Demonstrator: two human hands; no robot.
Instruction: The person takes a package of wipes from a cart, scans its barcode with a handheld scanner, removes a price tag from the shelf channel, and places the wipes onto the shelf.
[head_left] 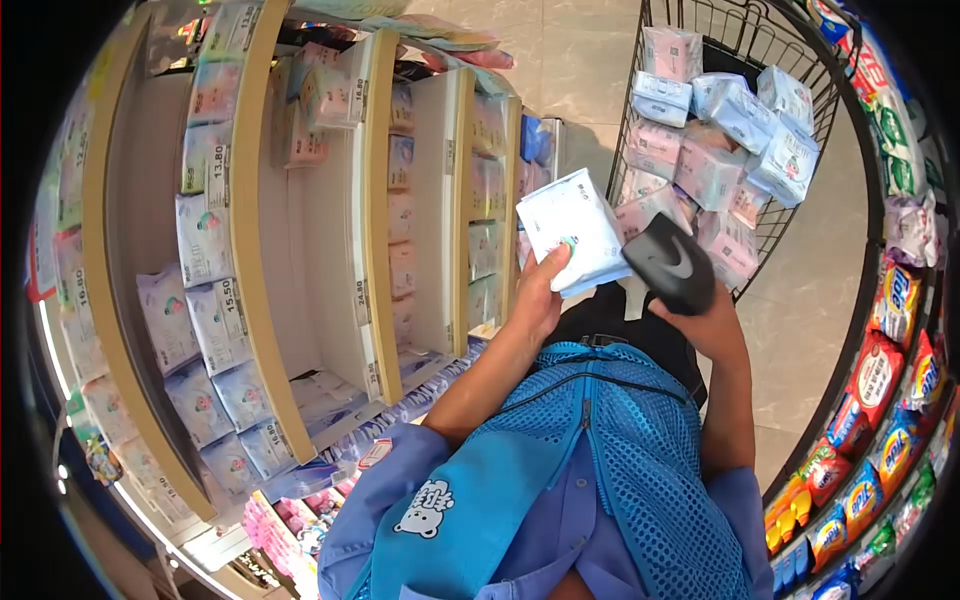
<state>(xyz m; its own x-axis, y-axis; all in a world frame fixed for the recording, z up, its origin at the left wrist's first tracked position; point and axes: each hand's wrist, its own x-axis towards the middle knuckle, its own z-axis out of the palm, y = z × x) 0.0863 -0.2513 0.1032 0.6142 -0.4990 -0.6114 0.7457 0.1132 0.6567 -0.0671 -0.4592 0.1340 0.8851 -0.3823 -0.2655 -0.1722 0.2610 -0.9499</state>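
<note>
My left hand (541,290) grips a white and pale blue package (572,228) by its lower edge, thumb on top. Close to its right side, my right hand (703,322) is wrapped round a black handheld scanner (670,262), whose head is beside the package's right edge. Beyond both hands stands a black wire cart (822,135) holding several pink packages (711,172) and several pale blue packages (785,165). On the left, similar packages (205,240) stand on a shelf.
Shelves with tan edges (262,230) and price labels run along my left. Pink goods (270,535) sit low at the left front. Colourful bags (872,375) line a rack curving along the right. Tiled floor (790,340) shows between the cart and that rack.
</note>
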